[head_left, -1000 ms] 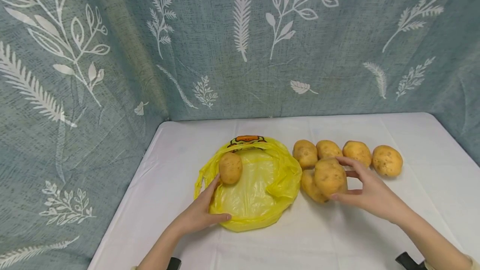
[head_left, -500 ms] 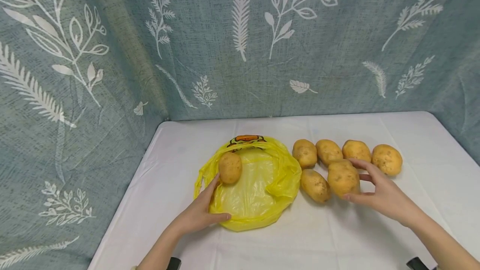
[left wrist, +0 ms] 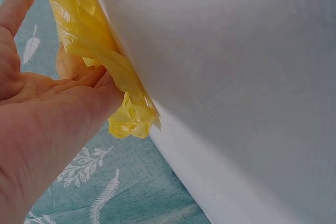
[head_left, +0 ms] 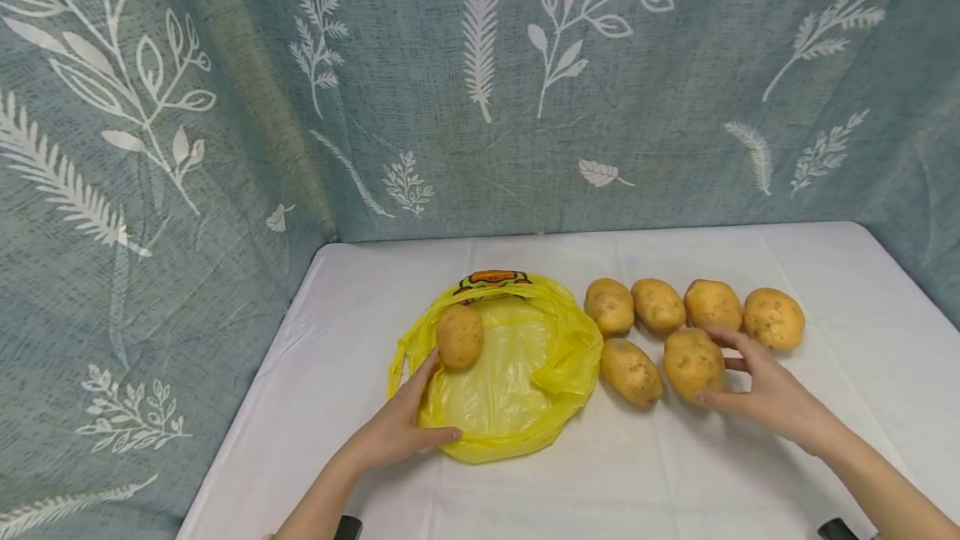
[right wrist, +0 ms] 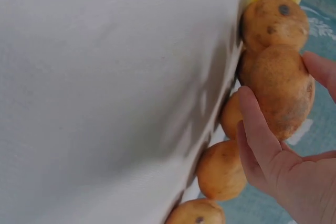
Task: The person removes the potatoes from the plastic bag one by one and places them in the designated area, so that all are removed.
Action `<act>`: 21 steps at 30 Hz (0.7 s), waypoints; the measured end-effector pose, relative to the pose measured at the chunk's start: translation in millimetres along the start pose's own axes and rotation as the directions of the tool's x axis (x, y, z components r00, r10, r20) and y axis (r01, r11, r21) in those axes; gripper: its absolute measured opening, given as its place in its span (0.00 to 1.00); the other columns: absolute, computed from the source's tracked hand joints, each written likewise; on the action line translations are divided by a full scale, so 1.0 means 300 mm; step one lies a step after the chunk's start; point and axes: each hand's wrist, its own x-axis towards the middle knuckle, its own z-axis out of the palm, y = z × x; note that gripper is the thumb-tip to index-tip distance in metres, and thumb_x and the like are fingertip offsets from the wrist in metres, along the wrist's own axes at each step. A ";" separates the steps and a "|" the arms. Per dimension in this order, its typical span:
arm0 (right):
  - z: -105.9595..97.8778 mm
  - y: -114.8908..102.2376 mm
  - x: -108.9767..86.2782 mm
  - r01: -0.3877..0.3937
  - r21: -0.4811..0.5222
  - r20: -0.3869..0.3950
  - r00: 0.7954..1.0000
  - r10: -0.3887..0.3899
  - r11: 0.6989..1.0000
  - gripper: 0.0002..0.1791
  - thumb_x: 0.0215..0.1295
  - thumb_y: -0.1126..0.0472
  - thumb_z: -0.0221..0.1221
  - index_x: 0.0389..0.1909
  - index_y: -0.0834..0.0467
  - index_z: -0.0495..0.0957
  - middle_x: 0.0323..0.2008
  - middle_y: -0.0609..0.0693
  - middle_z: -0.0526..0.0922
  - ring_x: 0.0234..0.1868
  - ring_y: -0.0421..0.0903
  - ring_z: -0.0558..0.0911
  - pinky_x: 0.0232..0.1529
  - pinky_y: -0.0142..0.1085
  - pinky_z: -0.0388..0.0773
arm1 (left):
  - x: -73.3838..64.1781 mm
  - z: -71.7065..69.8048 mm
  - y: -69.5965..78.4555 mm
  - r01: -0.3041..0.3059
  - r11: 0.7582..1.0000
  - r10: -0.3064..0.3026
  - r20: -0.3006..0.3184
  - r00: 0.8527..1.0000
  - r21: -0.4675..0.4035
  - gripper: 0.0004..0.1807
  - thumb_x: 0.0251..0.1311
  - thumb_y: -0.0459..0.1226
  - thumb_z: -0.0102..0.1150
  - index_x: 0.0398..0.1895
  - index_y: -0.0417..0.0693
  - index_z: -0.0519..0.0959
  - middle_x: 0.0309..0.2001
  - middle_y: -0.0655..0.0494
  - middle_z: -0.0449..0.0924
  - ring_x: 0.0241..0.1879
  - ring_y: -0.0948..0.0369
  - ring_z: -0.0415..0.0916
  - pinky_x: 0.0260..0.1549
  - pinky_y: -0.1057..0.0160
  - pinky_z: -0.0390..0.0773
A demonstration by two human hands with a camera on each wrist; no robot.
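Observation:
Between thumb and fingers my right hand (head_left: 767,394) holds a potato (head_left: 693,365), low at the near side of the other potatoes. In the right wrist view this potato (right wrist: 278,90) has a thumb on one side and fingers on the other. My left hand (head_left: 405,419) rests against the near-left edge of a yellow plastic bag (head_left: 510,373), its thumb apart from its fingers. One potato (head_left: 460,336) lies at the left inside the bag's spread mouth, by the left fingertips. In the left wrist view, the bag (left wrist: 86,30) partly hides those fingertips.
Right of the bag lies another potato (head_left: 632,372), near the held one. Behind it several potatoes stand in a row, from one beside the bag (head_left: 610,307) to a rightmost potato (head_left: 774,319). A white cloth (head_left: 570,498) covers the table. Leaf-patterned blue-green curtains (head_left: 420,90) hang behind and left.
My right hand has carried its potato rightward and down, away from the potato it overlapped near the bag. My left hand and the bag have stayed in place.

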 end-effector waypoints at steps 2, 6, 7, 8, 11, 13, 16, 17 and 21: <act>0.003 0.005 0.002 0.007 -0.002 0.000 1.000 -0.007 1.000 0.51 0.56 0.54 0.71 0.73 0.64 0.51 0.68 0.71 0.57 0.60 0.71 0.68 0.48 0.62 0.74 | 0.000 0.000 0.000 0.000 1.000 0.000 -0.001 1.000 0.001 0.61 0.53 0.47 0.71 0.79 0.52 0.37 0.76 0.41 0.44 0.75 0.43 0.40 0.68 0.37 0.45; 0.008 0.010 0.006 0.012 -0.008 0.000 1.000 -0.012 1.000 0.50 0.56 0.54 0.71 0.72 0.64 0.52 0.67 0.71 0.58 0.59 0.70 0.69 0.48 0.61 0.75 | 0.000 0.000 -0.001 0.001 1.000 -0.001 -0.001 1.000 0.003 0.61 0.53 0.47 0.72 0.79 0.51 0.37 0.76 0.41 0.44 0.74 0.43 0.40 0.68 0.37 0.45; 0.009 0.011 0.008 0.013 -0.011 -0.001 1.000 -0.013 1.000 0.50 0.56 0.54 0.71 0.72 0.64 0.53 0.67 0.71 0.58 0.59 0.70 0.69 0.48 0.60 0.75 | 0.000 0.000 -0.001 0.002 1.000 -0.002 -0.001 1.000 0.003 0.61 0.53 0.47 0.72 0.79 0.51 0.37 0.76 0.41 0.45 0.74 0.43 0.40 0.68 0.37 0.45; 0.010 0.011 0.009 0.017 -0.012 -0.003 1.000 -0.017 1.000 0.50 0.56 0.54 0.71 0.72 0.64 0.53 0.67 0.71 0.58 0.59 0.70 0.69 0.48 0.60 0.75 | 0.000 0.000 -0.001 0.002 1.000 -0.002 -0.001 1.000 0.001 0.61 0.53 0.47 0.72 0.79 0.52 0.37 0.76 0.41 0.45 0.74 0.43 0.40 0.68 0.37 0.45; 0.013 0.012 0.012 0.024 -0.013 -0.007 1.000 -0.024 1.000 0.49 0.55 0.54 0.71 0.71 0.63 0.54 0.67 0.71 0.59 0.59 0.71 0.70 0.48 0.60 0.75 | 0.001 0.000 -0.002 0.002 1.000 -0.002 -0.002 1.000 -0.002 0.61 0.53 0.47 0.72 0.79 0.53 0.37 0.76 0.41 0.45 0.75 0.43 0.40 0.68 0.37 0.45; 0.015 0.013 0.013 0.028 -0.011 -0.008 1.000 -0.028 1.000 0.49 0.55 0.54 0.71 0.71 0.63 0.55 0.66 0.70 0.59 0.58 0.71 0.70 0.48 0.60 0.75 | 0.001 0.000 -0.003 -0.001 1.000 0.001 -0.002 1.000 -0.003 0.61 0.53 0.47 0.72 0.79 0.53 0.37 0.76 0.42 0.45 0.75 0.44 0.40 0.68 0.37 0.45; 0.017 0.014 0.015 0.024 -0.008 -0.002 1.000 -0.025 1.000 0.49 0.55 0.54 0.72 0.71 0.63 0.55 0.66 0.70 0.59 0.58 0.71 0.70 0.47 0.60 0.76 | 0.000 0.000 -0.004 -0.002 1.000 0.002 -0.002 1.000 -0.003 0.61 0.53 0.47 0.72 0.79 0.53 0.37 0.76 0.42 0.45 0.75 0.44 0.40 0.68 0.38 0.45; 0.017 0.014 0.016 0.022 -0.007 0.001 1.000 -0.022 1.000 0.49 0.55 0.54 0.72 0.71 0.63 0.55 0.66 0.70 0.59 0.59 0.71 0.70 0.47 0.60 0.76 | 0.000 0.000 -0.004 -0.002 1.000 0.002 -0.001 1.000 -0.003 0.61 0.53 0.48 0.72 0.79 0.53 0.37 0.76 0.42 0.45 0.75 0.44 0.40 0.68 0.38 0.45; 0.020 0.015 0.019 0.010 0.001 0.019 1.000 -0.010 1.000 0.49 0.55 0.53 0.71 0.71 0.64 0.54 0.67 0.70 0.58 0.59 0.72 0.69 0.48 0.61 0.75 | 0.000 -0.001 -0.005 -0.002 1.000 0.002 0.000 1.000 -0.003 0.61 0.53 0.48 0.71 0.79 0.53 0.37 0.76 0.42 0.44 0.75 0.44 0.39 0.68 0.37 0.44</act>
